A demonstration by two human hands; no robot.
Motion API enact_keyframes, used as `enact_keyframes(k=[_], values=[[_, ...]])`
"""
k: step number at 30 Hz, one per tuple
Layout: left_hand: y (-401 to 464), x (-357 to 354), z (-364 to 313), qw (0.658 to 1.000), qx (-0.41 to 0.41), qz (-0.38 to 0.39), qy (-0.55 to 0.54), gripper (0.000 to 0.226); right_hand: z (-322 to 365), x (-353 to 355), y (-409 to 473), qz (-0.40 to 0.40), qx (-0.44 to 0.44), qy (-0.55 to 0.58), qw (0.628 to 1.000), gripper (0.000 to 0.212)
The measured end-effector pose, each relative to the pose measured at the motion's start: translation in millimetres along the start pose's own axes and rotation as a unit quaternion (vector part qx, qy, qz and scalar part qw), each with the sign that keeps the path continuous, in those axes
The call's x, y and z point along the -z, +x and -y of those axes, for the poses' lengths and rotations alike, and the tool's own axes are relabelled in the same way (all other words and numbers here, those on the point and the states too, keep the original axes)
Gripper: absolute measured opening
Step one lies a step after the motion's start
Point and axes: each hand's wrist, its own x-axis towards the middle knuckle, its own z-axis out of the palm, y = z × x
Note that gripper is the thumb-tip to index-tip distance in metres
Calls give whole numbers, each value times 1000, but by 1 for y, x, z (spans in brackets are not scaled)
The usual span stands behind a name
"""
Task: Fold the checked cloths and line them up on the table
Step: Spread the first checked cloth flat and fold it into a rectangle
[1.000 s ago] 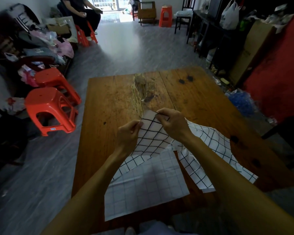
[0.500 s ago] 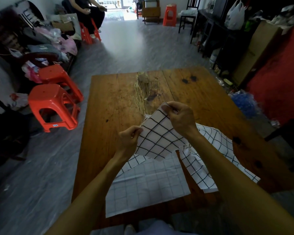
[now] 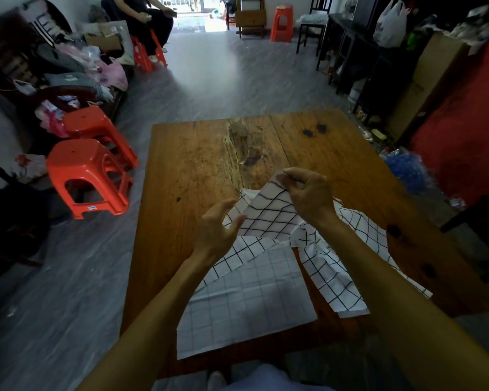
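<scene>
Checked cloth hangs pinched at its corner by the right hand, left hand spread beside it.

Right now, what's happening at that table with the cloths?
A person is partway through folding a checked cloth over the wooden table. The right hand pinches its raised corner; the left hand is open beside the cloth, gripping nothing. A paler checked cloth lies flat at the near edge. Nothing is lined up yet.

A lived-in home room: worn wooden table, red plastic stools, heaped clothes, bags.
</scene>
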Motion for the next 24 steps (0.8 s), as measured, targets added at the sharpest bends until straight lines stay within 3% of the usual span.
enact_keyframes(k=[3, 7, 14, 21, 24], values=[[20, -2, -27, 999, -39, 6, -29, 38, 7, -10, -7, 66, 22, -3, 998, 13], [28, -4, -38, 997, -71, -4, -38, 10, 12, -16, -11, 62, 20, 11, 998, 17], [2, -2, 6, 999, 43, 8, -2, 13, 10, 9, 0, -43, 5, 25, 999, 19], [-1, -6, -1, 998, 55, 38, -21, 11, 14, 12, 6, -37, 12, 8, 999, 22], [6, -6, -11, 999, 22, 26, -32, 38, 13, 9, 0, -12, 42, -37, 998, 19]])
